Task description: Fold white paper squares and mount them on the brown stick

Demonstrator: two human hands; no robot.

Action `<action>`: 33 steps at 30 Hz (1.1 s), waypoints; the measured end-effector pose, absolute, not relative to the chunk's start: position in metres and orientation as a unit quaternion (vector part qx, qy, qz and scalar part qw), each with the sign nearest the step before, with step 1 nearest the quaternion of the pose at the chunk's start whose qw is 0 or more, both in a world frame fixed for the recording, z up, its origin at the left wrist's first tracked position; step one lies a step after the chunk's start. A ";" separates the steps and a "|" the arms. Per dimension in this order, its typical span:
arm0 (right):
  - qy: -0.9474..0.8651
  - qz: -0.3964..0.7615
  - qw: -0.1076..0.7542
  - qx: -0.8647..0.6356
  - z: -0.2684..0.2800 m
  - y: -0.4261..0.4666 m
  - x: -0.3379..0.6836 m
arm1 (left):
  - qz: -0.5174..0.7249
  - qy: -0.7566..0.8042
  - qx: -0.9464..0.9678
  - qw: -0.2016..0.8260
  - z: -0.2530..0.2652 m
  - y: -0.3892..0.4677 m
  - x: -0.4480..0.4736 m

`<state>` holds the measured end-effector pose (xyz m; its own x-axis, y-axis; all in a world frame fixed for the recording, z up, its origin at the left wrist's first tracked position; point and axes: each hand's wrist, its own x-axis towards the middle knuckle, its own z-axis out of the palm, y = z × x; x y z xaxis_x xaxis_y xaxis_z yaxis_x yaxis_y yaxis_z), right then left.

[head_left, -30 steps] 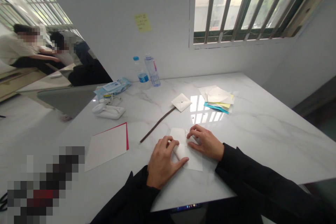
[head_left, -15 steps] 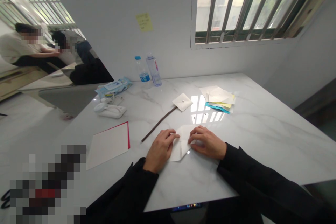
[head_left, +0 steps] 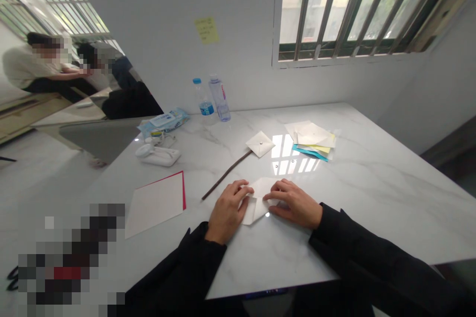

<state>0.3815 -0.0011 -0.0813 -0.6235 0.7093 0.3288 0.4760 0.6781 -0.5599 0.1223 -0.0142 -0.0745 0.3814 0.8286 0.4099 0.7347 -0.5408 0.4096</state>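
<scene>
Now I see my left hand [head_left: 226, 214] and right hand [head_left: 296, 203] touching opposite sides of a partly folded white paper [head_left: 260, 187] on the counter [head_left: 267, 257], though I cannot tell whether either grip is pinched together. Beyond it, a dark brown stick [head_left: 225, 176] meets a cream diamond-shaped envelope [head_left: 260, 145].

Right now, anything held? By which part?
Folded white paper: left hand on its left side, right hand on its right. Whether they pinch or only press it can't be told.
</scene>
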 end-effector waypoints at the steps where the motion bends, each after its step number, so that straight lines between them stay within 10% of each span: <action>1: -0.871 0.226 0.280 -0.334 -0.081 -0.001 0.382 | 0.297 0.476 0.824 0.084 -0.074 -0.015 0.122; 33: -0.840 0.260 0.295 -0.375 -0.081 0.002 0.373 | 0.274 0.479 0.825 0.126 -0.075 -0.045 0.129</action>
<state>0.3729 0.0021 -0.0811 -0.5452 0.7824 0.3009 0.4759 0.5844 -0.6573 0.1294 -0.0447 -0.0746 0.3914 0.8587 0.3307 0.7211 -0.5095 0.4695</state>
